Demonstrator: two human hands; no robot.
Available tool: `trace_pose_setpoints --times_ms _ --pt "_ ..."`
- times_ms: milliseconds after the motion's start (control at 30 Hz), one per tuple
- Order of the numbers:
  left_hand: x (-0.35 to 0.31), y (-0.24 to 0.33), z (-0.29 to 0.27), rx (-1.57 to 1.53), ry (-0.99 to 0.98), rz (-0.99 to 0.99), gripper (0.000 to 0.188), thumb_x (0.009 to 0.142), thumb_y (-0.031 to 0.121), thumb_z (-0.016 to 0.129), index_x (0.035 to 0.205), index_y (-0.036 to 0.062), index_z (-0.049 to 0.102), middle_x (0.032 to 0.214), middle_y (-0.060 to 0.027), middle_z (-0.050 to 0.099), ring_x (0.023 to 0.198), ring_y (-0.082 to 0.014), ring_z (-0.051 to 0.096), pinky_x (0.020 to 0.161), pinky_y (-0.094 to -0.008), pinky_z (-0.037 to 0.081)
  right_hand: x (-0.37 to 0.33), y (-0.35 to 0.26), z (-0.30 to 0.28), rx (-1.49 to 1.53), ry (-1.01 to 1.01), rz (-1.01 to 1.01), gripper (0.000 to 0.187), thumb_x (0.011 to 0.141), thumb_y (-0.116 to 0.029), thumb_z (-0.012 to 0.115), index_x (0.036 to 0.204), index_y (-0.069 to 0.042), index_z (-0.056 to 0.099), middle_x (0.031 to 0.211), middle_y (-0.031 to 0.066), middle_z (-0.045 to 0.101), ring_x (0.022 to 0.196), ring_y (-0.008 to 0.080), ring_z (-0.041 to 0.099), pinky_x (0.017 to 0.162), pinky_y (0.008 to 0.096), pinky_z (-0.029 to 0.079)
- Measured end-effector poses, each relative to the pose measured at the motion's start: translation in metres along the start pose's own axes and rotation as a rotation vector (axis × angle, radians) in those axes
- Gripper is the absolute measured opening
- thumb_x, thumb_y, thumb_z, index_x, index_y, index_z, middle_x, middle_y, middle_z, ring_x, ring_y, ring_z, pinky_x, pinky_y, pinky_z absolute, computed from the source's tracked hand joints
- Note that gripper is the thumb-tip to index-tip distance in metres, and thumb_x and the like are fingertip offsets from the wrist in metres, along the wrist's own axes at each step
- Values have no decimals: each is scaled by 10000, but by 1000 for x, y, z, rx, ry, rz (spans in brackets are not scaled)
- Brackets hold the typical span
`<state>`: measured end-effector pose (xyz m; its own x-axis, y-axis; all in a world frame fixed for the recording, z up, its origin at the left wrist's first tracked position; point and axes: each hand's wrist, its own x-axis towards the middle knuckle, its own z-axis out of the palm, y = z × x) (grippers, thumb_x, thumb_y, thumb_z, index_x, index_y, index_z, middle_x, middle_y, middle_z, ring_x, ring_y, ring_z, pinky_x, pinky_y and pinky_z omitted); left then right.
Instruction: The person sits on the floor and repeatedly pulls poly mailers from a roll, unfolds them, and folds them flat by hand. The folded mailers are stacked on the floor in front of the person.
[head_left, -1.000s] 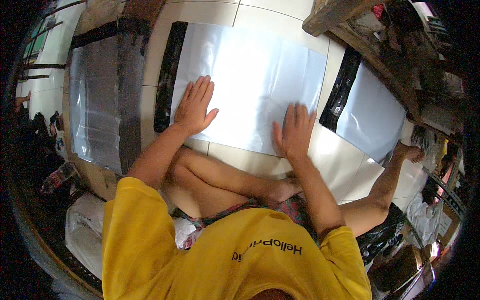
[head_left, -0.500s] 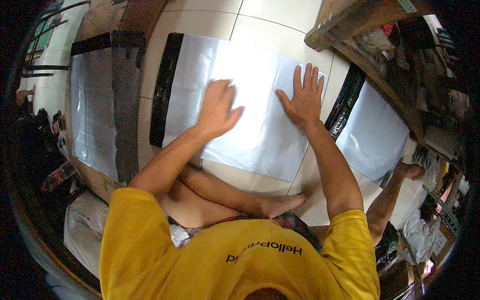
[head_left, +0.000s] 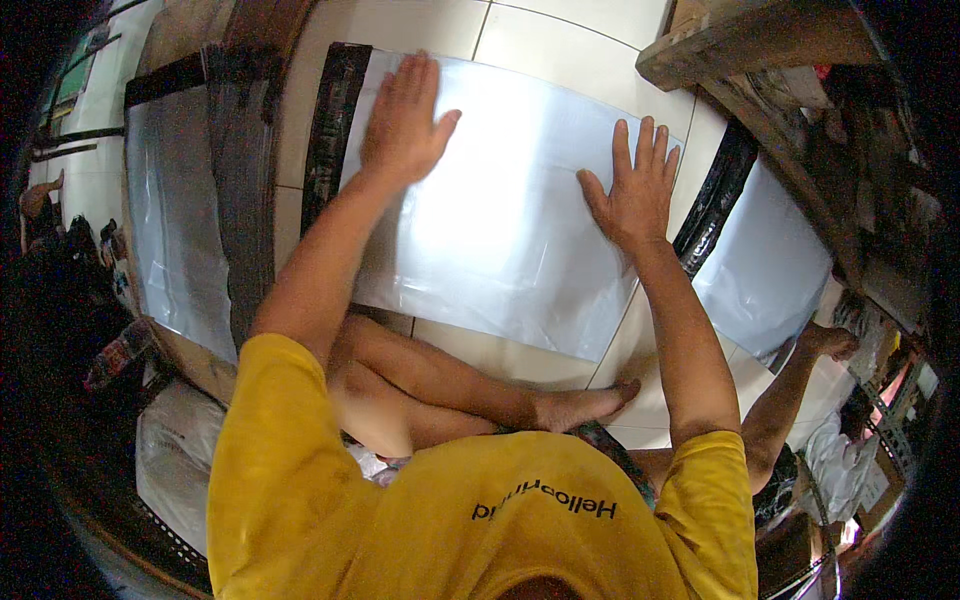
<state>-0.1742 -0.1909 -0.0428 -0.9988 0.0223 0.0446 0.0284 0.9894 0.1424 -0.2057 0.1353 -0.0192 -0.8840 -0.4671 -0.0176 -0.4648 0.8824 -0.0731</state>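
Note:
A large white glossy plastic sheet (head_left: pixel 490 220) with a black strip (head_left: pixel 335 125) along its left edge lies flat on the tiled floor in front of me. It could be a mailing bag. My left hand (head_left: pixel 405 125) rests on its upper left part, fingers stretched out and pointing away from me. Near the right edge, my right hand (head_left: pixel 640 190) lies flat with its fingers spread. Neither hand holds anything. Strong light glares off the middle of the sheet.
To the right lies another white sheet (head_left: pixel 770 260) with a black strip, beside a wooden beam (head_left: pixel 740 50). A similar white sheet (head_left: pixel 175 210) with black edging is at the left. A clear plastic bag (head_left: pixel 175 455) sits at lower left. My crossed legs are close to the middle sheet.
My left hand has moved away from me and left across the sheet, its fingers now straightened. My right hand stays spread near the right edge. The view has shifted slightly.

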Motion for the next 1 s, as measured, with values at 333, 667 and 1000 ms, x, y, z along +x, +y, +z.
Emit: trace_pose_setpoints --times_ms 333,667,1000 --pt "-6 -17 9 19 95 18 698 1034 369 466 1556 -46 256 1634 -231 252 1534 -347 210 1267 -475 141 -107 -42 -18 -20 -105 -14 773 938 -405 611 1515 42 357 1599 331 233 1493 527 171 1209 645 120" --pt "-26 41 -16 70 29 152 607 955 275 580 1419 -89 438 1525 -278 409 1463 -393 342 1219 -508 248 -178 -74 -2 61 -120 -34 764 958 -503 538 1557 -69 346 1617 276 248 1500 500 177 1189 695 90" --pt "-161 158 -18 -288 -266 333 784 968 502 533 1527 -23 369 1616 -190 329 1525 -317 249 1252 -501 161 -181 -68 7 93 -68 -40 739 946 -466 546 1553 -81 375 1621 276 244 1506 498 165 1182 697 100"
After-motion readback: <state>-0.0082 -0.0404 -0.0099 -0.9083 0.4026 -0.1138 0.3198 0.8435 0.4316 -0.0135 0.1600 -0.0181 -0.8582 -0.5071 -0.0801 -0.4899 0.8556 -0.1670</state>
